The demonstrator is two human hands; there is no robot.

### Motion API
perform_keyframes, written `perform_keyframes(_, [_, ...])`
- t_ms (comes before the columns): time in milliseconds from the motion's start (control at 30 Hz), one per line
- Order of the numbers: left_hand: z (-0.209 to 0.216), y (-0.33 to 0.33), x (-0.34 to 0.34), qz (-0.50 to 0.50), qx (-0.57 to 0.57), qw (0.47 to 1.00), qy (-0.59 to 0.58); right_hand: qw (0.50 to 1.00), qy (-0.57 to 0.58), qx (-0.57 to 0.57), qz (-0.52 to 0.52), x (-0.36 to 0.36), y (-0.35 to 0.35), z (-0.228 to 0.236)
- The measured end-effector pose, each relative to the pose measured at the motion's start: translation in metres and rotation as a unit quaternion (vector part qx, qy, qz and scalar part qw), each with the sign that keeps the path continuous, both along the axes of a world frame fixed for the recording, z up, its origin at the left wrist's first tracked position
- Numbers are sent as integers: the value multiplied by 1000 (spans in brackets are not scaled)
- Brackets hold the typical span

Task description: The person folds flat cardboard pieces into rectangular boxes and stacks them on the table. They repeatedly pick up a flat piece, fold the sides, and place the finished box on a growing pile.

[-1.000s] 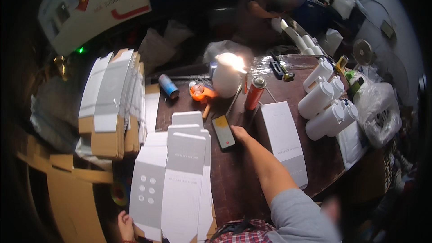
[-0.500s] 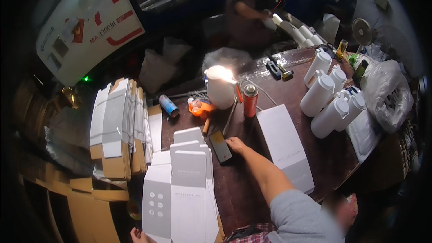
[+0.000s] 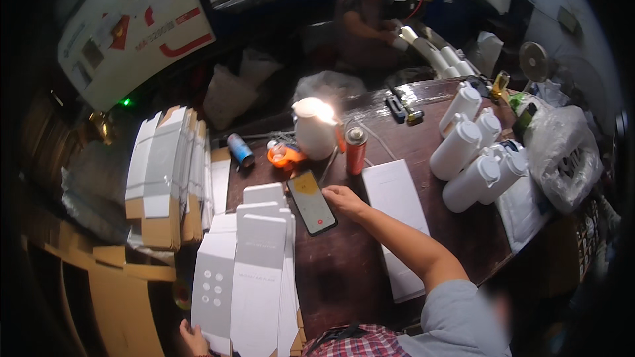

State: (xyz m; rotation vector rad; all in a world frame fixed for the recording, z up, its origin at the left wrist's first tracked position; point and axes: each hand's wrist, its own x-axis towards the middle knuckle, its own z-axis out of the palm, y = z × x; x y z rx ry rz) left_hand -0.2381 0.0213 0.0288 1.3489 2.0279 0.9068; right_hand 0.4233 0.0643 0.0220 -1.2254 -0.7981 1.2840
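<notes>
A smartphone (image 3: pixel 308 206) with a lit yellow and pale screen is tilted up off the table. My right hand (image 3: pixel 341 199) has its fingers closed on the phone's right edge, the arm stretched across the table. Low at the left, my left hand (image 3: pixel 194 340) rests against the near left edge of a pile of flat white and grey box blanks (image 3: pixel 259 284); its visible fingers are apart, and the rest is cut off by the frame. Right of my right forearm lies a white and grey box blank (image 3: pixel 395 211).
Behind the phone stand a white jug (image 3: pixel 314 135) by a bright light, a red spray can (image 3: pixel 356 151), an orange tape dispenser (image 3: pixel 283 156) and a blue can (image 3: pixel 241 150). Several white jugs (image 3: pixel 463 147) stand right. More folded cartons (image 3: pixel 159 172) are stacked left. A co-worker (image 3: pixel 367 20) sits beyond.
My right hand has taken hold of the phone and raised it toward me. The view has shifted slightly, and my left hand shows more at the blanks' edge.
</notes>
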Motion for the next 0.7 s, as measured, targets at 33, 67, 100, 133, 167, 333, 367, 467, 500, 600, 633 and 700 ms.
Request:
perform_keyframes(33, [-25,0,-35,-24,27,999,-1,998,45,27,-18,8,-3,30])
perform_keyframes(67, [-25,5,-15,-40,25,999,27,998,57,27,-19,31,-11,51])
perform_keyframes(100, [-9,6,8,-55,26,996,58,996,34,21,-84,47,-17,77])
perform_keyframes(133, [-6,12,7,-73,37,992,91,990,60,51,-116,72,-13,78])
perform_keyframes(167, [-10,12,-2,-89,48,987,125,982,87,81,-145,99,-9,76])
perform_keyframes(333, [-21,18,-19,-70,35,984,162,938,81,138,-308,195,-8,87])
perform_keyframes(367, [-21,22,-19,-63,22,983,172,929,77,131,-338,216,-4,73])
perform_keyframes(467, [-29,34,-26,-65,28,978,194,876,85,137,-455,260,21,25])
perform_keyframes(500, [-33,36,-35,-69,38,976,203,859,76,126,-490,269,31,11])
perform_keyframes(600, [-35,29,-54,-46,62,972,222,813,57,77,-574,287,69,-33])
perform_keyframes(633, [-34,29,-61,-35,46,977,207,800,71,57,-593,293,80,-51])
perform_keyframes(700, [-32,35,-73,-11,12,984,175,771,96,15,-629,306,104,-90])
